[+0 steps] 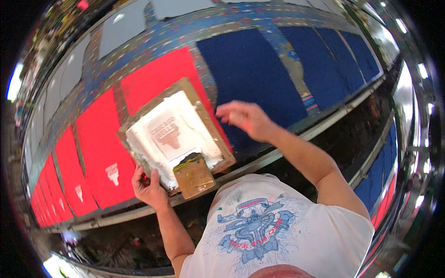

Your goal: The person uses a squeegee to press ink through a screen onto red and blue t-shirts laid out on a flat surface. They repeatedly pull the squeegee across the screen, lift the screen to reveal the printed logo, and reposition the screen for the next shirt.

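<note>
A wooden-framed printing screen (186, 86) lies at a slant over a red fabric panel (157, 69). Its white mesh shows a reddish bull's-head design with lettering. A squeegee with a broad wooden block (194, 178) rests at the screen's near end, with dark and yellow ink smears along its upper edge. My left hand (150, 189) is beside the screen's near left edge, thumb and fingers apart; whether it touches the wood is unclear. Over a navy fabric panel (252, 69), right of the screen, hovers my right hand (245, 120), slightly blurred, fingers reaching left with nothing visible in them.
More red panels (99, 134) run left along the long table, several bearing a white print (112, 174). Navy panels (310, 60) continue right, and pale grey panels (121, 30) line the far side. A metal rail (343, 111) edges the table on my side.
</note>
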The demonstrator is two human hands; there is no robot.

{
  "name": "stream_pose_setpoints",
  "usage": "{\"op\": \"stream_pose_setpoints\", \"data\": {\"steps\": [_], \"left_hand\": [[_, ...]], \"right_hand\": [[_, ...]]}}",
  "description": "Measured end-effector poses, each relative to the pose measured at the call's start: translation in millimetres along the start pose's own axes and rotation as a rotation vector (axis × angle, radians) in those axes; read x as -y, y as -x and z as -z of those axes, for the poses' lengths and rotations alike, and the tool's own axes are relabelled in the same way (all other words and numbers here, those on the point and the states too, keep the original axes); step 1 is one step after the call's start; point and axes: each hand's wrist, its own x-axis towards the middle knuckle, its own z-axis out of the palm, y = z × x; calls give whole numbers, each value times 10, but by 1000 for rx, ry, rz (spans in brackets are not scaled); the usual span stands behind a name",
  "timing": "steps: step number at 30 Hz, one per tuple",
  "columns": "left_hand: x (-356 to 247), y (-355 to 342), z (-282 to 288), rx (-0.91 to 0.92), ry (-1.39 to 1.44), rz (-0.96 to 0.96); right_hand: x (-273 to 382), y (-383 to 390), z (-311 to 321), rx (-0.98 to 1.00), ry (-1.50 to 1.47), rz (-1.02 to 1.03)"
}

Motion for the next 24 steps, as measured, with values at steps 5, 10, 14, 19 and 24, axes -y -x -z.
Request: {"op": "stream_pose_setpoints", "data": {"steps": [5,10,14,19,24], "left_hand": [[-22,67,-751,25,-40,44],[-115,622,-2039,207,17,-36],[-15,934,-2683,312,-39,-41],[131,1318,-3137,375,123,-18],[209,1532,-3263,344,157,48]], "right_hand": [[-25,882,21,-74,-119,79],[-222,1343,972,-274,37,-25],[-329,1632,1582,-331,180,-164],[-459,1934,2040,-389,245,-199],[-583,2078,2318,-311,276,-211]]}}
